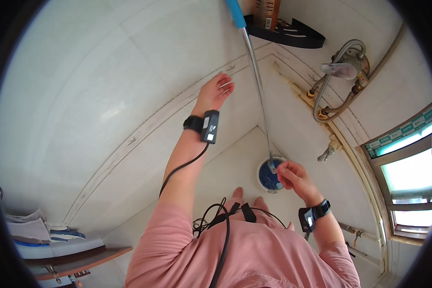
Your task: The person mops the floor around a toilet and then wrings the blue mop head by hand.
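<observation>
My left hand (217, 92) is raised toward the wall with its fingers apart and slightly bent, holding nothing. A long metal pole (258, 79) with a blue grip (235, 13) leans in the corner, to the right of that hand and apart from it. Its lower end stands in a round white-rimmed bucket (259, 174), dark blue inside; what is fixed to that end is hard to make out. My right hand (295, 178) is loosely closed just right of the pole's lower end in the picture. Nothing shows in its fingers, and no grip on the pole is visible.
A black corner shelf (293, 34) holds an orange-brown container (266, 14). On the right wall are a shower mixer (348, 67) with a hose, a small tap (326, 152) and a window (410, 168). Folded cloths (29, 225) lie at lower left. Black cables (225, 249) hang from me.
</observation>
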A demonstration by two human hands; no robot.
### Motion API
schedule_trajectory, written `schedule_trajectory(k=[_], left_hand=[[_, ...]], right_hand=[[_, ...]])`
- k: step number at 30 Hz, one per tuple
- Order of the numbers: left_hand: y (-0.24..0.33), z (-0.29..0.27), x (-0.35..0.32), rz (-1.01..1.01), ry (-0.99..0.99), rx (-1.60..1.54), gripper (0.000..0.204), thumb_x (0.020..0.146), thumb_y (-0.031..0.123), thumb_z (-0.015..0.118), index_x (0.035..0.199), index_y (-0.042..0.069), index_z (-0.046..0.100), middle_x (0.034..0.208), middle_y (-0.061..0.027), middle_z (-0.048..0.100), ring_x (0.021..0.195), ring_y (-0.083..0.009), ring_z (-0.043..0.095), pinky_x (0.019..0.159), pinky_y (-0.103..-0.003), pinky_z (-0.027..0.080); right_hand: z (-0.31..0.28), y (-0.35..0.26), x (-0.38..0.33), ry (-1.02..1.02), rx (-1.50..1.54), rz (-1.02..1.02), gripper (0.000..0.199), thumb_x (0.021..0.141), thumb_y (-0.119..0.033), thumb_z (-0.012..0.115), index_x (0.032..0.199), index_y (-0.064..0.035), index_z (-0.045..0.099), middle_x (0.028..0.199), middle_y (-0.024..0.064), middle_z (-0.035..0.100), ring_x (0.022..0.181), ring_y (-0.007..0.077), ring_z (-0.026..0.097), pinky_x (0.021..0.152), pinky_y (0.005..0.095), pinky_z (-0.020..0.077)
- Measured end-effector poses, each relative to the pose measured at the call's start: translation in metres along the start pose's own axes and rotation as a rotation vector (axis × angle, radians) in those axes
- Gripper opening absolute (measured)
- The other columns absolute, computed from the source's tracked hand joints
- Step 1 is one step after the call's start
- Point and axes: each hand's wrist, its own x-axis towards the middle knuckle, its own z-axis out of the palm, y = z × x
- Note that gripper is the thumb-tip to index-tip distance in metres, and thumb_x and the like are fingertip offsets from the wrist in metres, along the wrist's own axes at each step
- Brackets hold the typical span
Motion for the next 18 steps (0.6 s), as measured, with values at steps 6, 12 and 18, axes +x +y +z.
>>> schedule_trajectory(k=[6, 12, 18], left_hand=[[-0.016, 0.025, 0.027, 0.073, -0.086, 0.497, 0.038, 0.078, 0.029, 0.058, 0.106, 0.005, 0.047, 0.1, -0.0047, 0.05, 0.094, -0.0168, 0.047, 0.083, -0.031, 0.037], [0.001, 0.037, 0.073, 0.21, -0.144, 0.601, 0.044, 0.078, 0.03, 0.058, 0.11, 0.004, 0.045, 0.102, -0.0035, 0.049, 0.095, -0.0132, 0.045, 0.083, -0.029, 0.035], [-0.014, 0.041, 0.123, 0.298, -0.067, 0.634, 0.035, 0.078, 0.03, 0.057, 0.1, 0.003, 0.051, 0.086, 0.0002, 0.054, 0.086, -0.0097, 0.049, 0.075, -0.024, 0.036]], right_hand=[[-0.001, 0.012, 0.023, 0.027, 0.027, -0.001, 0.016, 0.086, -0.023, 0.048, 0.083, -0.0071, 0.051, 0.067, -0.0024, 0.05, 0.053, 0.0036, 0.042, 0.045, 0.0158, 0.0325], [-0.015, 0.035, 0.046, 0.093, 0.101, 0.095, 0.013, 0.085, -0.017, 0.048, 0.084, -0.0054, 0.052, 0.068, -0.0012, 0.051, 0.056, 0.0039, 0.044, 0.045, 0.0163, 0.0341], [-0.028, 0.036, 0.079, 0.134, 0.192, 0.102, 0.016, 0.086, -0.02, 0.047, 0.084, -0.0045, 0.051, 0.067, -0.0008, 0.05, 0.055, 0.004, 0.045, 0.044, 0.0166, 0.034]])
